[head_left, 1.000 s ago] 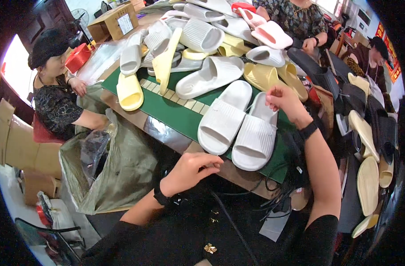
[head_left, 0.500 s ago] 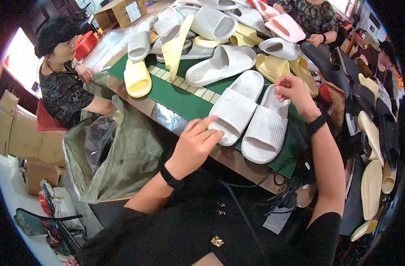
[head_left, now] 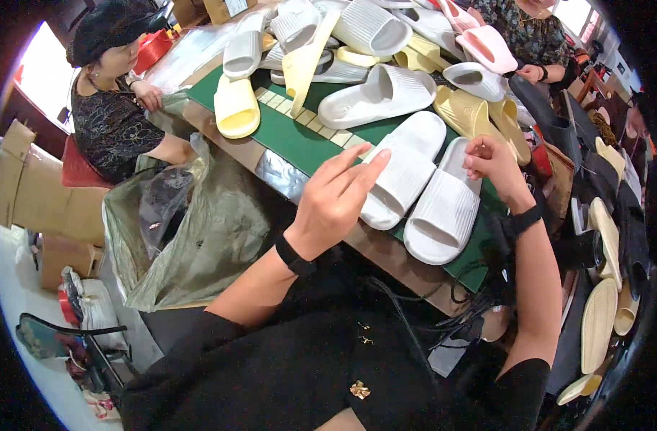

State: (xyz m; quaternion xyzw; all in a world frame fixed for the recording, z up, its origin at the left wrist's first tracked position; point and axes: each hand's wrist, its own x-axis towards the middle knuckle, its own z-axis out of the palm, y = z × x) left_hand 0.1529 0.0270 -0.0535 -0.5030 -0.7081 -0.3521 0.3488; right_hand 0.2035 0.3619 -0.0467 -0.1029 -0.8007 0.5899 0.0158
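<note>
Side by side on the green mat (head_left: 292, 154), a left white slide slipper (head_left: 404, 169) and a right white slide slipper (head_left: 443, 215) lie with their toes toward me. My left hand (head_left: 336, 194) is over the outer side of the left slipper, its fingers stretched and apart, holding nothing. Above the heel end of the right slipper, my right hand (head_left: 490, 165) is closed, thumb and fingertips together. Whatever may be between those fingertips is too small to make out. Black bands circle both my wrists.
White, yellow and pink slippers (head_left: 371, 29) pile up at the table's back. An open green sack (head_left: 228, 230) stands at left beside a seated person (head_left: 120, 108); another person (head_left: 522, 36) sits across. Black cords (head_left: 458, 305) hang at the near edge. More slippers (head_left: 600, 323) fill the right.
My left hand has lifted off the left slipper's strap edge, its fingers straighter. My right hand stays near the right slipper's heel end, fingers curled more. The whole view has shifted slightly.
</note>
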